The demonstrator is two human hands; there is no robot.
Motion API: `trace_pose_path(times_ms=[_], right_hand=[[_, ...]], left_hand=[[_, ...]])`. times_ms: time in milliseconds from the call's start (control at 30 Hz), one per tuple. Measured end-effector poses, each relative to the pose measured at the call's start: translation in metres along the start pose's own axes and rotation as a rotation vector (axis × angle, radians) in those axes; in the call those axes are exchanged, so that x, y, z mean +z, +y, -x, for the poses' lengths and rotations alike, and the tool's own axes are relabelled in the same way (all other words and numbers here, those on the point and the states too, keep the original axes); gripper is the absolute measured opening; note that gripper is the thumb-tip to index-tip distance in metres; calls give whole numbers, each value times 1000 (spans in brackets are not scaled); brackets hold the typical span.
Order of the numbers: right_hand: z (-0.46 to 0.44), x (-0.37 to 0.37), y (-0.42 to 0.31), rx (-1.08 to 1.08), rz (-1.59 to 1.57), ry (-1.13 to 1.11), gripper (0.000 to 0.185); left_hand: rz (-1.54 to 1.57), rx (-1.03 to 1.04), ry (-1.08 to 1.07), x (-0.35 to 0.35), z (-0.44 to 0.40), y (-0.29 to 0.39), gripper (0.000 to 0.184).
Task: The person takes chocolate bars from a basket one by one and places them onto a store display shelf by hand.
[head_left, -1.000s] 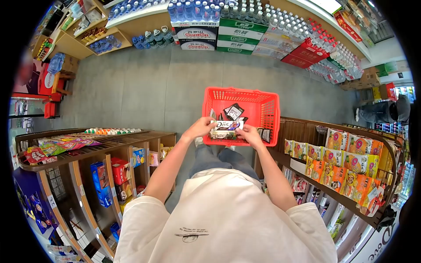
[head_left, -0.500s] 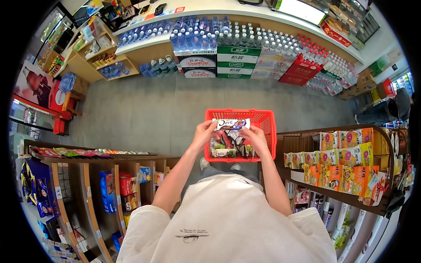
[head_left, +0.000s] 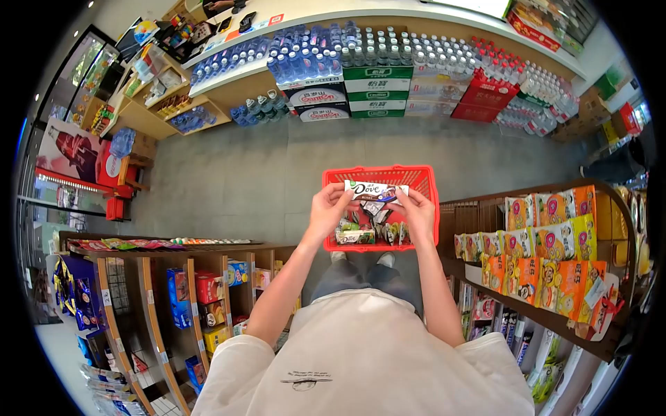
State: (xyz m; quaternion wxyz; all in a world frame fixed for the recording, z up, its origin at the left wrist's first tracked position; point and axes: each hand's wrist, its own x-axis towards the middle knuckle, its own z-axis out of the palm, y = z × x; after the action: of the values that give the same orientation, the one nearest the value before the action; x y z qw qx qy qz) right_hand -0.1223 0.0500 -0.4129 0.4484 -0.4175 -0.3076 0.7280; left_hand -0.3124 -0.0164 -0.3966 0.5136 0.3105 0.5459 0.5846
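Note:
A Dove chocolate bar [head_left: 374, 191] in a white and brown wrapper is held level above the red shopping basket [head_left: 431, 201]. My left hand [head_left: 331, 208] pinches its left end, and my right hand [head_left: 414, 213] grips the right end, partly covering the wrapper there. Inside the basket lie several packaged snacks; one is a pale Dove package [head_left: 355, 237] near the front left. Dark and green wrappers [head_left: 374, 213] are heaped behind and beside it. My hands and the bar hide part of the contents.
Snack shelves [head_left: 149, 298] flank me on the left, and a rack with orange snack bags [head_left: 534, 277] on the right. Beyond the grey floor [head_left: 277, 166], water bottles [head_left: 305, 66] and stacked cartons [head_left: 378, 93] line the counter [head_left: 312, 17]. Someone's dark-clothed leg [head_left: 614, 166] shows at right.
The view has shifted slightly. Both hands and the chocolate bar have moved a little to the right over the basket, still holding the bar at both ends.

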Motion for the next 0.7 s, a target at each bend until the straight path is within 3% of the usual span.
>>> trace_pose_path(times_ms=[233, 467, 700], right_hand=[[30, -6, -5, -175, -53, 196, 24], [71, 2, -17, -317, 71, 301, 40], [132, 24, -7, -464, 178, 432, 44]], left_hand=[[-67, 138, 4, 25, 16, 5, 22], [-56, 226, -222, 35, 28, 30, 28], [-36, 297, -386, 21, 57, 39, 32]])
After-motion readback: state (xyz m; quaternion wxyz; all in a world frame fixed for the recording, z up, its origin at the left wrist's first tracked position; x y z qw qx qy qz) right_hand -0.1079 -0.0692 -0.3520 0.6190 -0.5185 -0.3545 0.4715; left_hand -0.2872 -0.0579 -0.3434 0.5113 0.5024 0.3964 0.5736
